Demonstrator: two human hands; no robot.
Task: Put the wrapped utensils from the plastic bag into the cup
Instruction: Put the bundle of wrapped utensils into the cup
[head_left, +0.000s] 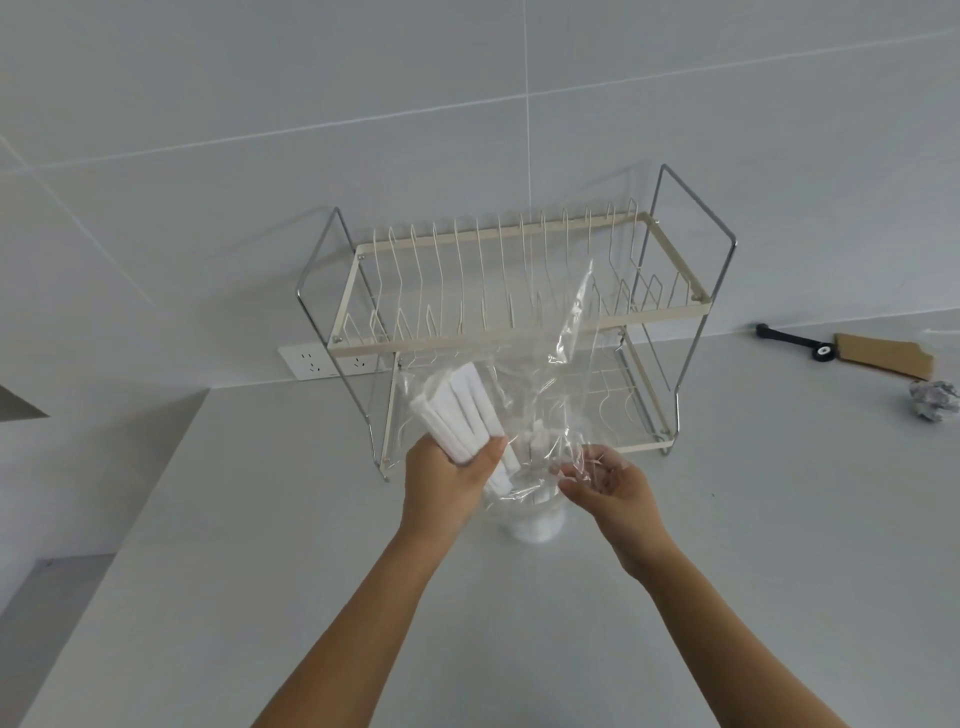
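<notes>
My left hand (447, 480) grips a bundle of several white wrapped utensils (457, 410), their tops fanned up and to the left, still partly inside the clear plastic bag (561, 374). My right hand (608, 483) pinches the bag's crinkled edge on the right side. The bag hangs open above a clear cup (535, 522) that stands on the grey counter, largely veiled by the plastic. One or two white wrapped utensils (537, 441) seem to stand in the cup behind the film.
A two-tier cream and chrome dish rack (498, 317) stands just behind the cup against the tiled wall. A wall socket (311, 361) sits at its left. Far right lie a black tool (795, 340), cardboard (883, 353) and crumpled foil (932, 405). The counter's left edge drops away.
</notes>
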